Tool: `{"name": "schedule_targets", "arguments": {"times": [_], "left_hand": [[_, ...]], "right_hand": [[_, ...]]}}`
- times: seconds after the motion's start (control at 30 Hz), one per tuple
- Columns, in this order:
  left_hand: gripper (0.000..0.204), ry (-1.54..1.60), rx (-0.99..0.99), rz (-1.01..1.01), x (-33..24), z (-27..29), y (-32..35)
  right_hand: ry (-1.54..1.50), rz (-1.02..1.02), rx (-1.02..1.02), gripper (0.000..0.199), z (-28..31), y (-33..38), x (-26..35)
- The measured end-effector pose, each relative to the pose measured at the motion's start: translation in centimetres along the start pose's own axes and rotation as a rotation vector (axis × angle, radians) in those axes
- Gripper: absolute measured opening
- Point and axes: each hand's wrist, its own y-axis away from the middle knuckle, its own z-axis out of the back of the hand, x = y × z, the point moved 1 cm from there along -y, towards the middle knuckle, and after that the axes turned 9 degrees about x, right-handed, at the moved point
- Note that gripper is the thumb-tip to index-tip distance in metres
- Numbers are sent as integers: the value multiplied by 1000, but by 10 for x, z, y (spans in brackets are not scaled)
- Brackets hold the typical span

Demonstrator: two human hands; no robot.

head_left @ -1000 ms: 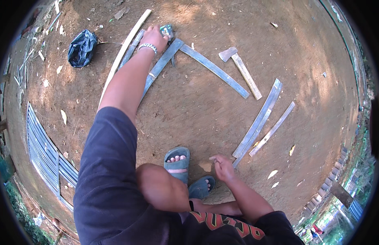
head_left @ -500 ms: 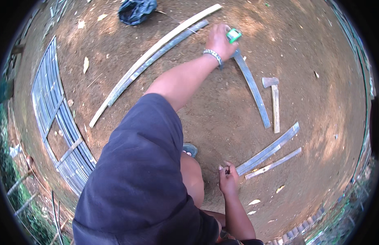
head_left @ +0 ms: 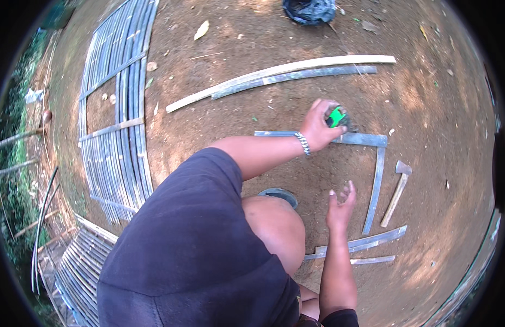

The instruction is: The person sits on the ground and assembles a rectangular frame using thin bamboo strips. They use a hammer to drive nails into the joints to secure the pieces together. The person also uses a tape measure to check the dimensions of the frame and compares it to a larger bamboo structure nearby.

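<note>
My left hand [head_left: 316,126], with a bracelet at its wrist, grips a green and black tape measure [head_left: 336,117]. It is above a flat grey slat [head_left: 364,139] that runs crosswise on the ground, partly hidden by my wrist. Another slat [head_left: 376,185] meets its right end at a corner, pointing toward me. My right hand [head_left: 340,211] is raised, fingers apart and nothing in them, left of that second slat. A hatchet [head_left: 396,197] with a wooden handle lies to its right. Nearer me are overlapping slats [head_left: 378,240] and a thin strip [head_left: 374,260], partly behind my right forearm.
A long pale strip [head_left: 274,71] and a darker one [head_left: 301,76] lie farther off on the dirt. Beyond them sits a black plastic bag [head_left: 309,12]. Slatted panels [head_left: 130,82] lie at the left. My knee [head_left: 274,229] and sandal [head_left: 278,194] are close by.
The view has turned, shifting the ground things across the picture. My right hand has left the near slats and opened. My left hand still holds the tape measure over the crosswise slat.
</note>
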Motion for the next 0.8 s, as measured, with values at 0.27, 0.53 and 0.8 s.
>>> {"name": "schedule_targets", "arguments": {"times": [0.27,0.53,0.8], "left_hand": [[50,625,-11,-138,-77,93,-43],[39,621,301,453,4,134,53],[39,537,718,707,29,106,126]], "right_hand": [[715,-90,-292,73,78,-88,-102],[870,-77,-255,59,102,-84,-108],[998,-63,-170,64,107,-92,-101]]}}
